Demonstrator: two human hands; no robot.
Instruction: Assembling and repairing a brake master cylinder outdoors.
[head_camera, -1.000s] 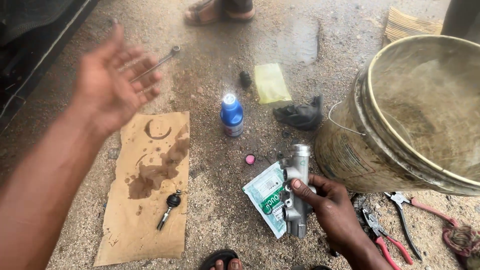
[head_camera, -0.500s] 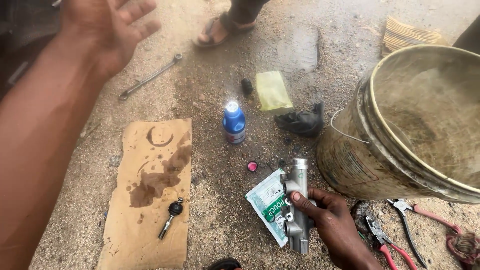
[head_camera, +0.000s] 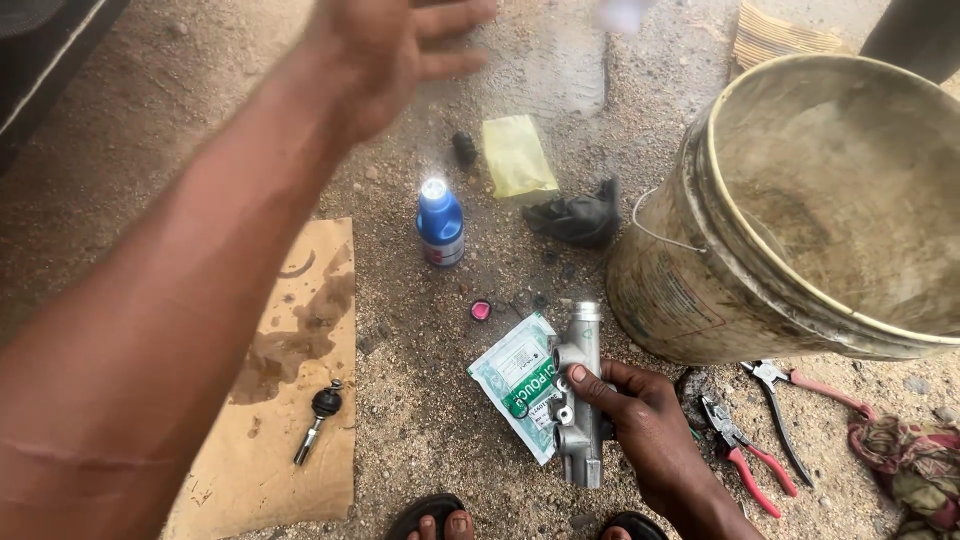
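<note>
My right hand (head_camera: 645, 425) grips a grey metal cylinder part (head_camera: 578, 400) held upright just above the sandy ground. A green and white pouch (head_camera: 515, 378) lies under and beside it. My left hand (head_camera: 395, 50) is raised at the top of the view, fingers spread, holding nothing. Its forearm crosses the left half of the picture. A small blue bottle (head_camera: 439, 222) stands on the ground between the hands. A pink cap (head_camera: 481, 310) lies close to the pouch.
A large dirty bucket (head_camera: 700, 290) leans at the right. Red-handled pliers (head_camera: 745, 450) and a rag (head_camera: 905, 460) lie below it. Stained cardboard (head_camera: 300, 400) carries a ball joint (head_camera: 320, 415). A yellow cloth (head_camera: 516, 155) and a black rag (head_camera: 578, 218) lie further off.
My left arm has swung up and to the right across the view, hiding the spanner on the ground. The right hand keeps its hold on the metal part.
</note>
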